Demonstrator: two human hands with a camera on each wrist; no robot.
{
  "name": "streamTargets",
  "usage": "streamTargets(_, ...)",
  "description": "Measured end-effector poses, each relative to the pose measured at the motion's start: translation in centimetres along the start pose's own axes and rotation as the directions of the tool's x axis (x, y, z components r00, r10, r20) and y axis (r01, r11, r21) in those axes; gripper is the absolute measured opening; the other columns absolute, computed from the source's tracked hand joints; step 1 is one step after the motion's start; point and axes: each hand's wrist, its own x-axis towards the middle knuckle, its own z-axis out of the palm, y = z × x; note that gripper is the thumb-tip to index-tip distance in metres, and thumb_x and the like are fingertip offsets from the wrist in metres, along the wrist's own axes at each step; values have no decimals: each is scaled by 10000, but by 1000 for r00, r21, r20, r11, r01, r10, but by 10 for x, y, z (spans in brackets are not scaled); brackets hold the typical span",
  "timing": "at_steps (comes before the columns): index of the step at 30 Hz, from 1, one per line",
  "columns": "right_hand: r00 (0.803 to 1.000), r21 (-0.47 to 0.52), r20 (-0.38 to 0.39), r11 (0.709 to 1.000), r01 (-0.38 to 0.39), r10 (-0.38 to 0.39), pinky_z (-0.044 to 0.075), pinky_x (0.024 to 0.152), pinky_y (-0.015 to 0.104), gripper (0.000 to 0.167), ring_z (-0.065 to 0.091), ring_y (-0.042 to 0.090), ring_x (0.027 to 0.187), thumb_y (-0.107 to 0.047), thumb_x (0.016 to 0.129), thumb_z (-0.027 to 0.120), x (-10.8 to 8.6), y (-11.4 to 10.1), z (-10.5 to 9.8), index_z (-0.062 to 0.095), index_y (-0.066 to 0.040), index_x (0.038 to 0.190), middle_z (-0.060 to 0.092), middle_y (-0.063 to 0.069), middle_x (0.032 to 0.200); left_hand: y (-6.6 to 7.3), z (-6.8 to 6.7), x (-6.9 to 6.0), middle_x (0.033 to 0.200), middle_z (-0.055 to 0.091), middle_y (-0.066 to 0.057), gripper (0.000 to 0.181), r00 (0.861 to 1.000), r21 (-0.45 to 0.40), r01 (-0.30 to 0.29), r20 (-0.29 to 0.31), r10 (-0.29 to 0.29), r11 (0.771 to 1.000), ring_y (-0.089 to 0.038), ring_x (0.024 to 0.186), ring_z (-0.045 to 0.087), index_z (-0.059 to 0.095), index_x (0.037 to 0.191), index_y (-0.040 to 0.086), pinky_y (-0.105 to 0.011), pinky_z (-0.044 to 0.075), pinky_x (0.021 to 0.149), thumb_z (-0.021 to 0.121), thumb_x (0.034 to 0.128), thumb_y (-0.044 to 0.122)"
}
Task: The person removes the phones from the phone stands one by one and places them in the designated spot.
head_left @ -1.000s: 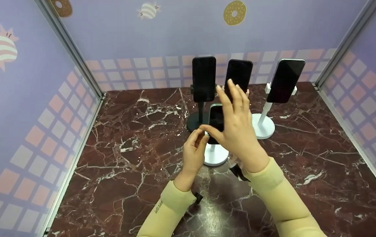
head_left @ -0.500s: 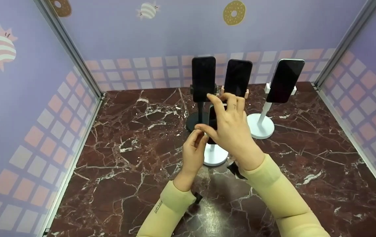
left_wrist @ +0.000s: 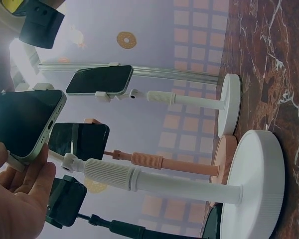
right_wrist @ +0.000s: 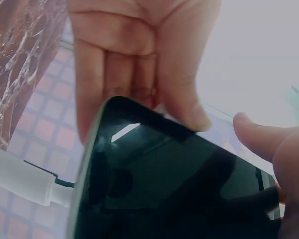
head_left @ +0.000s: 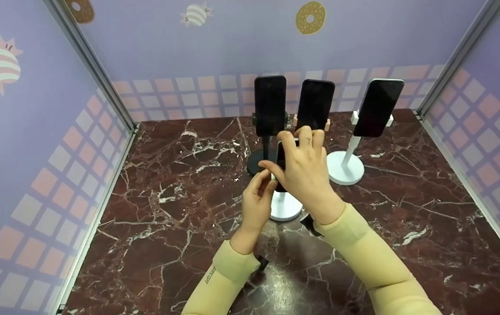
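A phone with a dark screen and pale frame sits in the clip of the front white phone stand. My left hand pinches the clip at the phone's left edge; the right wrist view shows its thumb and fingers around a small white piece there. Over the phone's upper part lies my right hand, fingers bent around the top end. Its thumb points left, apart from the screen. In the head view this hand covers much of the phone.
Behind stand three more phones on stands: a black stand, a pink stand and another white stand. They are close to the right hand. Patterned panels enclose the dark red marbled table.
My right hand's raised, straight fingers have come down and bent over the phone's top. The hand has shifted slightly left. My left hand stays at the clip.
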Motion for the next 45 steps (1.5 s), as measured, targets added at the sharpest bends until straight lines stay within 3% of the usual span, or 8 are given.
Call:
streamTargets(10,995,-60,-101,998,1,-8,418,515,397,632,335,348,930,-488,792,874,0,1,12,534,-73,1125,444,183,1038,2,-2,1,1129,669,-287,246,998,-79,55,33,-53,995,-51,1008,627,637,1217,-140,-217,548,891,615,996,-35)
streamTargets(19,993,-93,-118,996,-5,-6,444,499,409,461,390,392,955,-284,826,833,-1,1,14,541,-80,1118,481,205,1069,1,-5,4,1126,680,-309,236,998,-81,37,44,-33,996,-27,1026,652,654,1181,-156,-213,566,896,645,966,-61)
streamTargets(27,995,-72,-104,997,-7,0,437,511,425,415,382,400,955,-206,808,806,1,2,13,534,-70,1092,465,199,1048,3,-12,8,1180,697,-312,277,988,-92,138,83,-131,986,-76,1050,696,663,1204,-141,-205,566,919,682,951,-29)
streamTargets(34,994,-51,-104,999,12,-17,443,529,435,394,385,385,968,-177,803,797,3,5,12,531,-66,1071,470,203,1036,5,-13,12,1134,708,-318,268,983,-87,164,93,-156,983,-209,1023,722,680,1171,-145,-214,576,888,709,936,-20)
streamTargets(40,995,-23,-103,1000,13,-16,462,541,463,384,387,384,974,-153,791,797,4,7,12,519,-71,1043,471,193,1015,9,-13,13,1109,700,-335,272,981,-117,177,97,-167,977,-64,973,704,677,1164,-153,-211,576,860,716,930,-19)
streamTargets(45,996,6,-91,1000,14,-14,490,571,497,376,387,404,989,-145,789,786,5,10,10,517,-66,1040,471,203,1027,9,-12,12,1099,705,-328,264,983,-101,168,89,-159,981,-42,962,687,679,1162,-151,-212,574,850,712,929,-31)
